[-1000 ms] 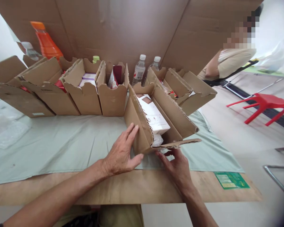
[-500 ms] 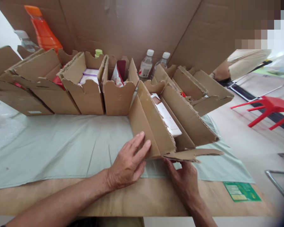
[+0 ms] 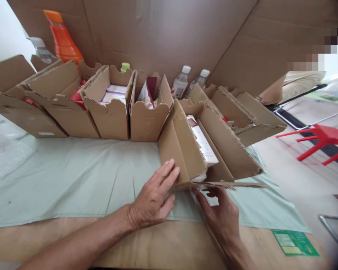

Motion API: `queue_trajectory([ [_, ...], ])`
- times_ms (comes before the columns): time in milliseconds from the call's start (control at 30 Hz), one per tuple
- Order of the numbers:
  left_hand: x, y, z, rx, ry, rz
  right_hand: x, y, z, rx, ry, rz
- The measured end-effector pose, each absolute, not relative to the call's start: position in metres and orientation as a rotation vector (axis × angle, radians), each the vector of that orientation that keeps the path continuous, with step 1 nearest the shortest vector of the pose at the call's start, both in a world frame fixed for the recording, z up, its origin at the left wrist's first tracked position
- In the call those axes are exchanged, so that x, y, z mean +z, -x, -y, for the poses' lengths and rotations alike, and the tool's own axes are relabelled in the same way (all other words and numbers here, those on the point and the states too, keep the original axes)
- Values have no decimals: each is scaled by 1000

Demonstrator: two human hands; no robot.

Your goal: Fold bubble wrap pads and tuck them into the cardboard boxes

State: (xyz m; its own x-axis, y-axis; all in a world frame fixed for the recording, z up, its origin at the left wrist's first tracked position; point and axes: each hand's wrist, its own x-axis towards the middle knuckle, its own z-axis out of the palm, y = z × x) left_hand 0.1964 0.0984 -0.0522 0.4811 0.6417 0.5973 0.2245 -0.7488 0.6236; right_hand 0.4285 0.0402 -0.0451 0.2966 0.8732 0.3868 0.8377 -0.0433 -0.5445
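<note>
A narrow open cardboard box (image 3: 183,150) stands angled toward me, with a white carton (image 3: 204,144) inside. My left hand (image 3: 154,195) lies against the box's left side, fingers stretched out. At its near end, my right hand (image 3: 221,213) holds the box by the torn front flap (image 3: 228,185); the thumb is at the lower corner, and the fingertips are partly hidden under the flap. A bit of clear plastic (image 3: 199,177) shows inside the near corner.
More cardboard boxes (image 3: 149,125) line the back, behind them bottles (image 3: 181,82) and an orange bottle (image 3: 64,41). Bubble wrap (image 3: 8,150) lies left on the green cloth (image 3: 81,180). A green card (image 3: 295,243) is near the right edge. A red stool (image 3: 323,135) and a seated person's leg (image 3: 301,84) are beyond.
The view has shifted a little, moving the scene right and down. The front flap has tilted and shows nearly edge-on, with clear plastic visible behind it. My left hand stays against the box.
</note>
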Motion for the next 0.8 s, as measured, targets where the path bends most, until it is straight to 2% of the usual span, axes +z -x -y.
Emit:
queue_trajectory([
  [167, -55, -182, -122, 921, -2015, -1073, -29, -424, -94, 77, 2026, 1557],
  [267, -57, -174, -130, 876, -1918, -1258, -20, -421, -103, 86, 2117, 1627],
  [500, -67, -178, -124, 913, -2050, -1235, -9, -386, -95, 417, 1542, 2041],
  [800, -76, -181, -121, 844, -2303, -1249, -19, -384, -146, 373, 1652, 2019],
])
